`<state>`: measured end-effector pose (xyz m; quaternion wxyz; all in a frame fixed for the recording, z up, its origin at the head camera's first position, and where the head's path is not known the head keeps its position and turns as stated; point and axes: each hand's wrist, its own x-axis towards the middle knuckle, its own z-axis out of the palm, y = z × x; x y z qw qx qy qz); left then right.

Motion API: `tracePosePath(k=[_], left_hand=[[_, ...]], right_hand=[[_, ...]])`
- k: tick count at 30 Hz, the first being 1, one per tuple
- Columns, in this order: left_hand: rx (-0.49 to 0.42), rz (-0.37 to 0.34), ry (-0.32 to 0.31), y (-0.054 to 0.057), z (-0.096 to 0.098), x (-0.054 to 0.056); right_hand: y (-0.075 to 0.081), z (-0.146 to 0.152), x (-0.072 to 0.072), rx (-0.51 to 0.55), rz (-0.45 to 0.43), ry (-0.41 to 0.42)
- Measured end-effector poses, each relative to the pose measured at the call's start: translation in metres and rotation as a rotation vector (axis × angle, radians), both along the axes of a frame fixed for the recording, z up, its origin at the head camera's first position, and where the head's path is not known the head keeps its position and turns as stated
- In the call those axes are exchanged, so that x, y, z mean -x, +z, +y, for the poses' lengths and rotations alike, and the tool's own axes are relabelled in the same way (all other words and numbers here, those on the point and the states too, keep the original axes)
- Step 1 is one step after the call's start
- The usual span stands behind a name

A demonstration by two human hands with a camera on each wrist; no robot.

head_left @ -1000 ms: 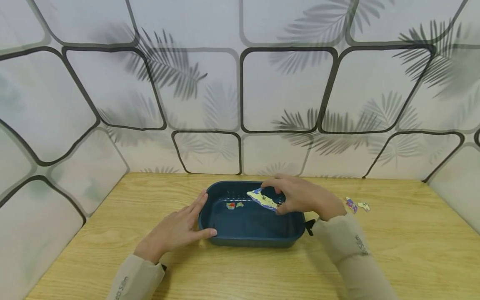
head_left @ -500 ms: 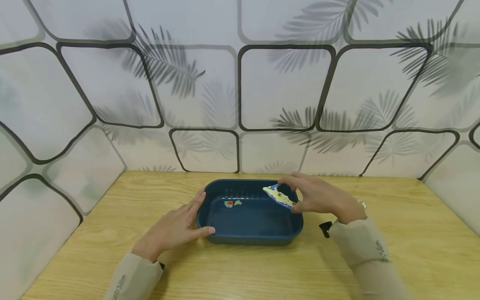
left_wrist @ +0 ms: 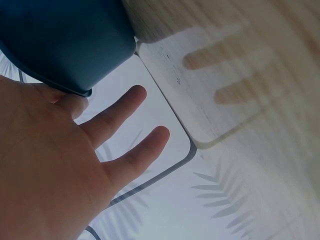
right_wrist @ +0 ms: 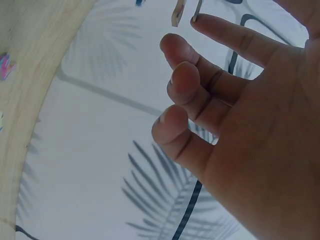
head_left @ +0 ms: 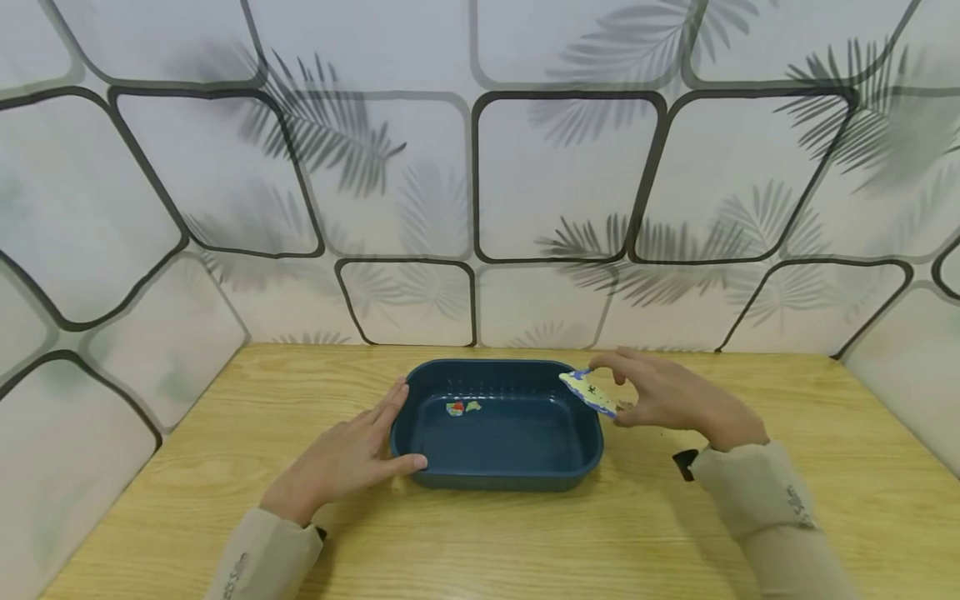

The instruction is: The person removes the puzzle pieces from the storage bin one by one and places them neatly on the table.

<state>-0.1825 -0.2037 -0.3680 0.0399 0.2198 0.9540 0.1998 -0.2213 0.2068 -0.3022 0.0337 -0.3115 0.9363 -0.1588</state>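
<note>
In the head view, my left hand point(head_left: 341, 467) rests against the left end of a dark blue rectangular tub point(head_left: 495, 482), thumb on the near rim and fingers along the side. The left wrist view shows straight, spread fingers beside the tub wall point(left_wrist: 100, 55). My right hand point(head_left: 678, 400) pinches a flat, irregular yellow puzzle piece point(head_left: 596, 393) with blue edges, between thumb and fingers at the tub's right rim. Its left tip overlaps the rim. In the right wrist view only part of the thin piece point(right_wrist: 178, 12) shows near the fingertips.
Inside the tub lie a small red-and-green piece point(head_left: 455, 408) and a pale green piece point(head_left: 473, 406). A purple-and-pink piece point(right_wrist: 6, 67) lies on the wooden table point(head_left: 450, 542) in the right wrist view. A patterned wall point(head_left: 555, 308) stands behind.
My right hand has moved right with the yellow puzzle piece, from over the tub to its right rim. The loose pieces at the right are now hidden in the head view. My left hand stays put.
</note>
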Motion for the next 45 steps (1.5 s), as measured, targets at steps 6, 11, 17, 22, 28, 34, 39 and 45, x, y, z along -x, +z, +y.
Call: tracePosePath(k=[6, 11, 17, 22, 28, 34, 39, 45], left_hand=[[-0.001, 0.001, 0.001, 0.0, 0.0, 0.0], [-0.002, -0.003, 0.004, 0.0, 0.0, 0.0], [-0.002, 0.007, -0.001, 0.0, 0.0, 0.0], [0.001, 0.01, -0.002, 0.0, -0.001, 0.0], [-0.006, -0.001, 0.005, 0.001, -0.001, 0.0], [-0.005, 0.007, -0.004, 0.002, -0.001, -0.001], [0.004, 0.025, -0.011, 0.002, -0.002, -0.002], [0.0, 0.02, -0.008, 0.001, -0.001, -0.001]], right_hand=[[-0.008, 0.012, 0.005, 0.011, 0.051, 0.024], [-0.012, 0.018, 0.007, 0.012, 0.055, 0.032], [-0.012, 0.023, 0.009, 0.01, 0.042, 0.007], [-0.013, 0.032, 0.008, 0.002, 0.046, -0.024], [-0.017, 0.054, 0.006, 0.003, 0.058, -0.058], [-0.026, 0.084, 0.002, -0.005, 0.038, -0.126], [-0.031, 0.115, 0.001, -0.007, 0.019, -0.197], [-0.032, 0.142, 0.003, -0.01, 0.032, -0.244]])
